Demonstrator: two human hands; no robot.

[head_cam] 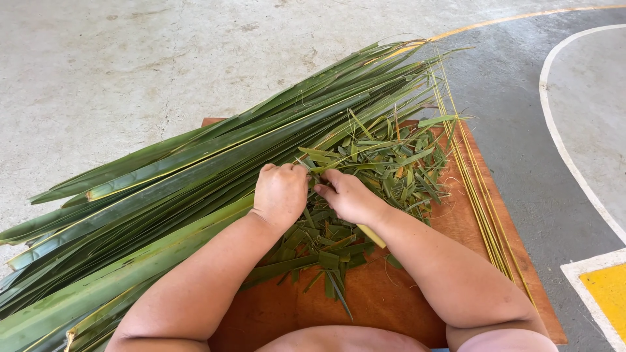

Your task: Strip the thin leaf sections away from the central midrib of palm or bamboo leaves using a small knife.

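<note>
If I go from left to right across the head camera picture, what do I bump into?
Long green leaves → left hand → right hand → thin yellow leaf ribs → white painted line → yellow painted patch.

— How's the light here?

— Bright, even daylight, soft and without a clear direction. The concrete floor (130,58) is pale, nearly washed out toward the top left corner.

— Any shadows?

— Only faint ones, beneath the forearms on the wooden board (391,300) and under the palm leaves (195,169).

— Glare?

— A mild sheen along the long leaf blades.

— Sharpness?

— Crisp throughout, no motion blur on the left hand (280,192) or right hand (349,195). Painted floor lines bend slightly near the right edge.
</note>
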